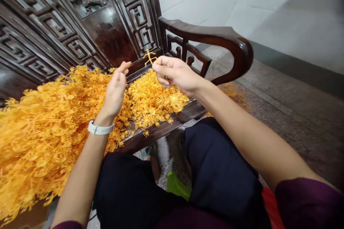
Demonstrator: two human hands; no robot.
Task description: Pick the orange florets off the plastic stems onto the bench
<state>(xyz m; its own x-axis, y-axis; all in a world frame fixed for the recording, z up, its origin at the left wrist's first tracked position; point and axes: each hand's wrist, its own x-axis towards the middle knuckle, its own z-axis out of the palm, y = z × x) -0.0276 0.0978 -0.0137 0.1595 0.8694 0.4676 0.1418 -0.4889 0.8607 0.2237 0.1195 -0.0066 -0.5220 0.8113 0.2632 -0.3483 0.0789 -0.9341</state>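
Note:
Between the thumb and fingers of my right hand (173,73) is pinched a thin, branching yellow plastic stem (149,57), its forked ends pointing up. My left hand (117,87) is raised to the left of it with the fingers stretched out, and I see nothing held in it. Below my right hand lies a pile of small yellow flower-like plastic pieces (153,102) on the seat of a dark wooden bench (145,139). A much larger heap of yellow branching plastic sprays (53,121) spreads to the left, behind and beside my left forearm.
The bench's carved backrest (113,39) rises behind the piles, and its curved armrest (215,35) stands at the right. More yellow bits (233,94) lie on the floor (295,114) beyond the armrest. A bright green object (177,186) shows between my legs.

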